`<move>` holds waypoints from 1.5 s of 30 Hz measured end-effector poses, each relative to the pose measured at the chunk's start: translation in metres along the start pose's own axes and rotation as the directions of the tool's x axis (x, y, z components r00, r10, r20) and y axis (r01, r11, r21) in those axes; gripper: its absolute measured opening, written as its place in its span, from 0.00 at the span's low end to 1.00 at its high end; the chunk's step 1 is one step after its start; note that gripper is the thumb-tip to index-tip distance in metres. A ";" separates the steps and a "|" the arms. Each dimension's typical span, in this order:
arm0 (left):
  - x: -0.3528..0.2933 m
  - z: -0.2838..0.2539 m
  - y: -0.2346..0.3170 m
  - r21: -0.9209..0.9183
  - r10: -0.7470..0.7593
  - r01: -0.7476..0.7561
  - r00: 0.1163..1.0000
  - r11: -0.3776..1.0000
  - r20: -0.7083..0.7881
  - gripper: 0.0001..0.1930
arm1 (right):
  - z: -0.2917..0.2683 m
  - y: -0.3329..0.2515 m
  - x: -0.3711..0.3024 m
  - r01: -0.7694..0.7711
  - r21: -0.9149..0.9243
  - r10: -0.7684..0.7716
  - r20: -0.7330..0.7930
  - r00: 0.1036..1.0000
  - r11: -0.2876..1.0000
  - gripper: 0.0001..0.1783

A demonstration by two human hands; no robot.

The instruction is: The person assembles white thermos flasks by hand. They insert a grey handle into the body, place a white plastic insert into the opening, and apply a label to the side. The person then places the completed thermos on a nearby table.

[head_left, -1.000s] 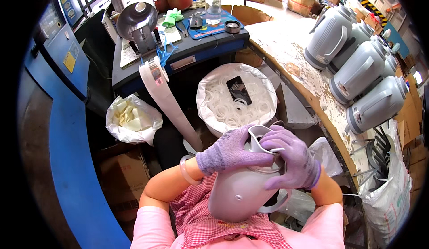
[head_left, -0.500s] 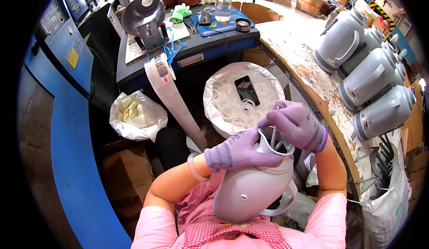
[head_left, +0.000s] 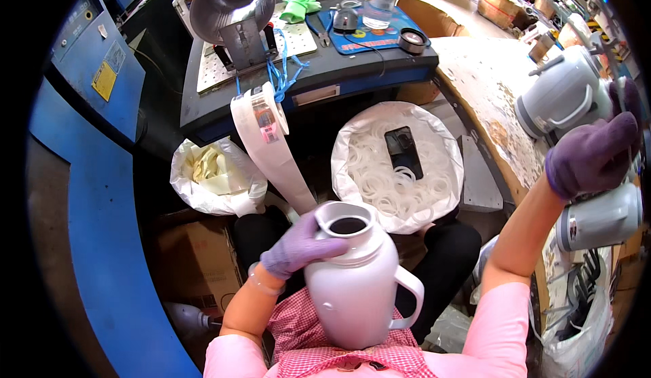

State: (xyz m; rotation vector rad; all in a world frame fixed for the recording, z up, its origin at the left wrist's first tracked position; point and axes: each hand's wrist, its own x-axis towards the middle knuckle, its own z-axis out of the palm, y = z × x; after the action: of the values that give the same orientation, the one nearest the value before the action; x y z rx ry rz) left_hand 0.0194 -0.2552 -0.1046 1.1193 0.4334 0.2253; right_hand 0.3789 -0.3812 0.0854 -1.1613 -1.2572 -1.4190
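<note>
A pale grey vacuum jug body point(head_left: 356, 286) stands nearly upright on my lap, its open mouth facing up and its handle to the right. My left hand point(head_left: 298, 246) is closed round the left side of its neck. Stretched out to the far right, my right hand point(head_left: 593, 154) is over the bench beside other grey jugs point(head_left: 559, 100). Its fingers are bent together near a pale, narrow shape that I cannot make out. Another grey jug point(head_left: 603, 218) lies below that hand, partly covered by it.
Ahead is a white-lined container point(head_left: 342, 150) of clear rings point(head_left: 369, 181) with a phone point(head_left: 404, 153) on top. Left of it stand a label roll point(head_left: 261, 123) and a bag of cream scraps point(head_left: 186, 191). A dark workbench point(head_left: 312, 76) carries a metal funnel-shaped fixture point(head_left: 230, 11).
My right hand has left the jug's mouth, where it held a thin rod, and swung far right. The jug has turned from tilted to nearly upright, with my left hand still on its neck.
</note>
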 end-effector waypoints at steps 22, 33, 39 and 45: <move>-0.078 -0.031 0.003 0.727 0.629 -0.331 0.757 0.602 -0.176 0.46 | 0.113 -0.087 -0.337 -0.266 0.258 -0.222 0.962 0.157 0.929 0.10; -0.088 0.015 -0.003 0.800 0.685 -0.329 0.715 0.501 -0.136 0.44 | 0.159 -0.162 -0.354 -0.322 -0.128 0.031 0.956 -0.290 0.938 0.24; -0.115 0.008 -0.013 0.810 0.718 -0.310 0.671 0.498 -0.185 0.44 | 0.109 -0.102 -0.336 -0.170 0.071 -0.113 0.962 -0.250 0.983 0.27; -0.114 0.012 -0.009 0.824 0.738 -0.326 0.656 0.463 -0.155 0.43 | 0.105 -0.125 -0.317 -0.327 -0.244 0.178 0.959 -0.219 0.913 0.33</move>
State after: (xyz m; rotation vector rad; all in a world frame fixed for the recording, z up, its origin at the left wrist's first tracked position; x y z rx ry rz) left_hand -0.0776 -0.3131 -0.0825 2.0475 0.6337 1.0417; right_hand 0.3185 -0.2543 -0.2423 -2.4739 -1.7956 0.3431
